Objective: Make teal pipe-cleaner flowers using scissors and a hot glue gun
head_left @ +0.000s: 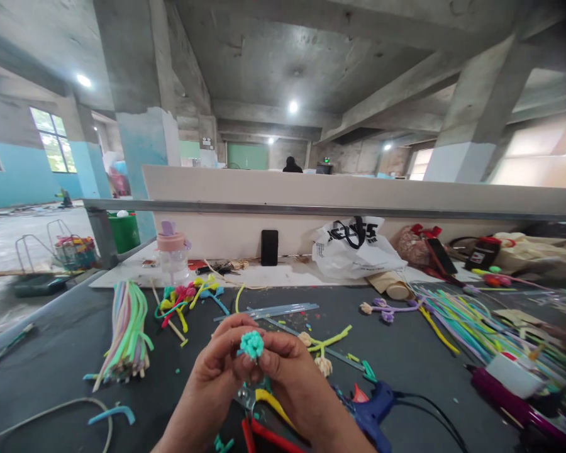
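Both hands meet over the front middle of the dark table, pinching a small teal pipe-cleaner flower (251, 345) between them. My left hand (217, 365) has its fingers curled around the flower's left side. On the other side, my right hand (290, 368) grips it with thumb and forefinger. Beneath the hands lie pliers (268, 434) with red and yellow handles, partly hidden by my right hand. A blue glue gun (375, 409) rests just right of my right wrist. Beyond the fingers is a yellow-green pipe-cleaner stem with cream blossoms (324, 365).
A bundle of pastel pipe cleaners (127, 333) lies at left, more loose pipe cleaners (462, 321) at right. Along the back stand a pink-lidded jar (172, 255), a black phone (270, 247) and a white plastic bag (356, 248). A purple glue gun (519, 402) sits at the right edge.
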`<state>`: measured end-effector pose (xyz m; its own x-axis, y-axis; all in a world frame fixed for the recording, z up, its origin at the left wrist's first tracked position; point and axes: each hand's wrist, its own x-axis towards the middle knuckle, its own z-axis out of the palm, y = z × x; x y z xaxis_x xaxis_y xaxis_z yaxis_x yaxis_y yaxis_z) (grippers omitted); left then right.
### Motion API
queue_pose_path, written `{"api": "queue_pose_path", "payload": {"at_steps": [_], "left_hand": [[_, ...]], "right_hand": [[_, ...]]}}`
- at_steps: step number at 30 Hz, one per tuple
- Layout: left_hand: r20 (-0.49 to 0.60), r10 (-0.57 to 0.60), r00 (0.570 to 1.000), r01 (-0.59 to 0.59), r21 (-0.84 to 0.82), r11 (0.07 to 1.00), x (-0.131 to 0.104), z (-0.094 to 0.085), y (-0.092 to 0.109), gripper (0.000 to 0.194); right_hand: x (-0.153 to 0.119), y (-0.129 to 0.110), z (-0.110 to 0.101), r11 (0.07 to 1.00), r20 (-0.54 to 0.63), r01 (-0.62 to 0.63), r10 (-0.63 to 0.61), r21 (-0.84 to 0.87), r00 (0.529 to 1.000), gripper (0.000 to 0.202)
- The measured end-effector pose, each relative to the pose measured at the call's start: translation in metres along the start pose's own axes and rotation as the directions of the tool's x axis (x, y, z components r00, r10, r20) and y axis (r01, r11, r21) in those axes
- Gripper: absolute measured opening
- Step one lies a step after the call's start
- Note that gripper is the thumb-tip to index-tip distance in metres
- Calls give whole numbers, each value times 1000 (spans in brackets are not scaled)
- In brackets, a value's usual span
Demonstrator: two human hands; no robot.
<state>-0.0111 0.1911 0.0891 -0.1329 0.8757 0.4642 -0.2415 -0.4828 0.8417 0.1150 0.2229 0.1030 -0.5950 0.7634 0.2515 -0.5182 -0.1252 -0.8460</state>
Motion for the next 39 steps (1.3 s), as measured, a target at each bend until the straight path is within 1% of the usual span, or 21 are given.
{"api": "queue_pose_path", "payload": {"at_steps": [2, 3, 5, 7, 9, 11, 13, 16, 19, 21, 23, 26, 31, 33, 35, 39], "left_hand": [[43, 21, 999, -23, 57, 998, -1, -1, -1, 17], [40, 34, 999, -37, 94, 995, -2, -2, -1, 19], [-4, 82, 997, -80, 179, 981, -3, -2, 0, 26], [-69, 173, 983, -147, 285, 947, -6, -2, 2, 29], [-108, 294, 950, -226, 414, 882, -7, -2, 6, 25], [-92, 412, 907, -304, 535, 788, -9, -2, 11, 22], [-34, 499, 866, -376, 614, 694, -9, -2, 17, 21], [75, 573, 816, -470, 664, 582, -9, -2, 23, 24], [164, 601, 782, -520, 704, 483, -10, -4, 26, 27], [215, 600, 771, -532, 735, 420, -11, -6, 26, 27], [247, 599, 761, -542, 750, 378, -12, -7, 26, 26], [269, 586, 764, -550, 746, 375, -11, -6, 28, 24], [267, 515, 815, -518, 734, 439, -6, -2, 32, 16], [262, 505, 823, -504, 746, 436, -5, -2, 33, 14], [264, 521, 812, -505, 766, 398, -6, -2, 32, 12], [307, 566, 765, -534, 793, 292, -6, -5, 28, 12]], "right_hand": [[0, 2, -1, 1000, -27, 11, -11, 16, 1000, 21], [1, 2, -1, 999, -47, 22, -20, 34, 999, 22], [1, 2, -2, 997, -82, 40, -34, 65, 996, 24], [0, 2, -2, 996, -99, 51, -43, 75, 994, 25], [0, 1, -3, 996, -92, 51, -44, 75, 995, 26], [-1, 2, -5, 996, -81, 41, -35, 76, 996, 26], [-1, 3, -8, 997, -74, 27, -21, 78, 997, 26], [-1, 4, -10, 997, -63, 5, 0, 74, 998, 25], [0, 2, -7, 999, -66, 0, 3, 53, 998, 19], [0, 1, -6, 999, -77, 4, -1, 34, 997, 15], [0, 0, -5, 1000, -78, -6, 8, 20, 997, 16], [-1, -1, -6, 1000, -64, -14, 15, 19, 998, 17], [-1, 1, -8, 1000, -58, -7, 8, 23, 998, 18], [-1, 2, -8, 1000, -63, -12, 14, 22, 998, 18], [-1, 2, -8, 1000, -75, -18, 19, 14, 997, 18], [-1, -1, -7, 1000, -108, -12, 12, -4, 994, 19]]}}
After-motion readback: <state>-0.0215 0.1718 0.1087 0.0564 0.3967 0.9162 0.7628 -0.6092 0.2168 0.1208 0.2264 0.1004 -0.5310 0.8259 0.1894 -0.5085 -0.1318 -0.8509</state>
